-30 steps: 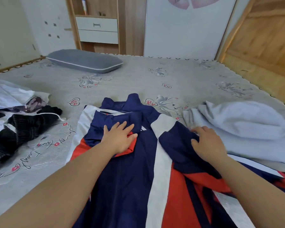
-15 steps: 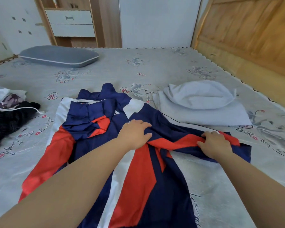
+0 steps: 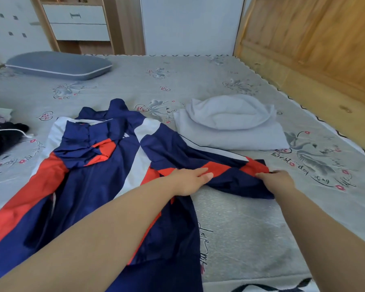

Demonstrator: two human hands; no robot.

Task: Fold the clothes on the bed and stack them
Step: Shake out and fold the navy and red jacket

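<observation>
A navy, red and white jacket point(image 3: 97, 175) lies spread on the grey patterned bed point(image 3: 198, 81). Its right sleeve point(image 3: 230, 175) stretches out to the right across the sheet. My left hand point(image 3: 190, 181) lies flat on that sleeve near the jacket's body, fingers together. My right hand point(image 3: 277, 181) pinches the cuff end of the sleeve. The jacket's other sleeve is folded across its chest. A folded pale grey garment point(image 3: 230, 125) lies just beyond the sleeve.
A grey pillow point(image 3: 59, 65) rests at the far left of the bed. A pile of dark and white clothes point(image 3: 2, 133) sits at the left edge. A wooden headboard point(image 3: 314, 49) borders the right side, drawers point(image 3: 76, 22) stand behind.
My left hand moved from the jacket's chest to the right sleeve. My right hand pulled the sleeve out to the right, straightening it, and the view shifted right.
</observation>
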